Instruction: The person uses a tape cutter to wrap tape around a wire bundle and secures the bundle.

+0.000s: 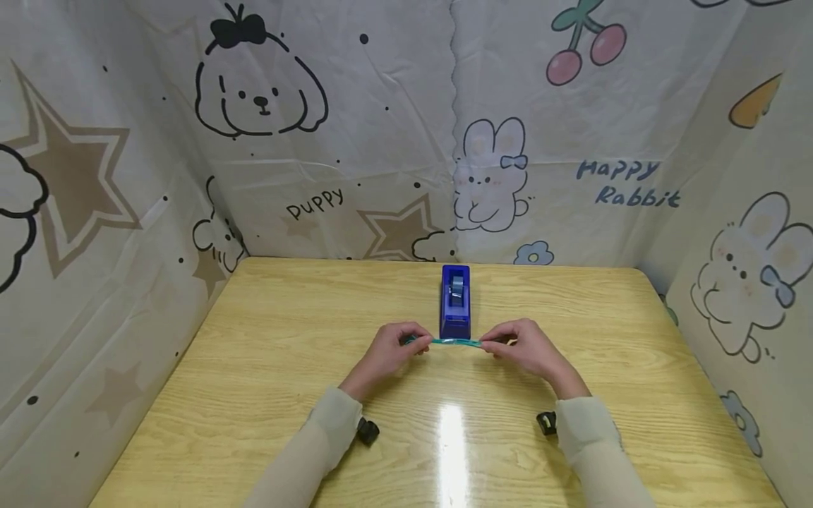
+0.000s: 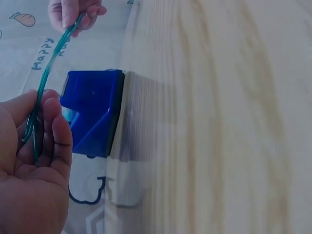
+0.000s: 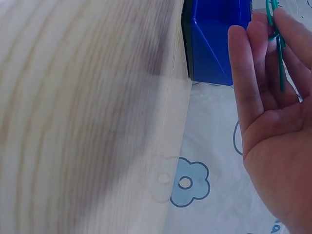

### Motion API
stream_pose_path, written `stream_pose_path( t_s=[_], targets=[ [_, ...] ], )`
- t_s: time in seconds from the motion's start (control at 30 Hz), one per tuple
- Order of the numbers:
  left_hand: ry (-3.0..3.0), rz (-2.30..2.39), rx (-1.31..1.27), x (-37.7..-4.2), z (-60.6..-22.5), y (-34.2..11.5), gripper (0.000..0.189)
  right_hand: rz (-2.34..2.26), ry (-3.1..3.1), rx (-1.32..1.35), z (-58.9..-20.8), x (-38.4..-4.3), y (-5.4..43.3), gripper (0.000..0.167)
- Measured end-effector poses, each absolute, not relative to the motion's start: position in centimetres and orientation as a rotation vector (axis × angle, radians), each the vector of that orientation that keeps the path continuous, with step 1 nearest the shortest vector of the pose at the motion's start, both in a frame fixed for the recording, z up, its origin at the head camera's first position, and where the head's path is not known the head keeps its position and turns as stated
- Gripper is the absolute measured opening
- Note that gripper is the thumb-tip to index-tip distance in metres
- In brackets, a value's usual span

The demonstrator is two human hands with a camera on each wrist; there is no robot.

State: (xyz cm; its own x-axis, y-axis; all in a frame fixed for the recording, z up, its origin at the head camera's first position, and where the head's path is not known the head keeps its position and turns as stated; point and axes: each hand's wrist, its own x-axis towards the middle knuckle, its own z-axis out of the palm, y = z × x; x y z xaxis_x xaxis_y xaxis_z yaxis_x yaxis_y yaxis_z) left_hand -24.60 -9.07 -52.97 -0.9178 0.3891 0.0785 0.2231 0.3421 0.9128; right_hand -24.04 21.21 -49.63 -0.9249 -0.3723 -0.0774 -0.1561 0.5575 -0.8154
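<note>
A thin bundle of green strands (image 1: pixel 470 343), like cord or wire, stretches level between both hands just in front of a blue tape dispenser (image 1: pixel 455 326). Its middle has a pale, shiny patch, perhaps clear tape. My left hand (image 1: pixel 395 348) pinches one end between thumb and fingers; in the left wrist view, loose ends of the strands (image 2: pixel 34 122) lie across its fingers. The other end is pinched by my right hand (image 1: pixel 526 346), where a strand tip (image 3: pixel 281 73) hangs past the fingers in the right wrist view. A tape roll (image 1: pixel 456 288) sits in the dispenser.
The wooden table (image 1: pixel 286 310) carries the dispenser near its far edge. A printed cloth (image 1: pixel 381 155) with cartoon animals stands behind the table and at both sides. Dark wrist devices (image 1: pixel 368 431) show beneath the sleeves.
</note>
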Motion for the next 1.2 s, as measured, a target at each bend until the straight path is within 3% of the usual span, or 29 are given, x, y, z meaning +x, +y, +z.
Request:
stream_pose_path(
  t_s=[1.2],
  targets=[
    [2.332,1.667,0.645,-24.0,-52.6,-9.07,0.019,-1.374,2.536,-0.368,-50.04,-23.34,20.91,0.016]
  ],
)
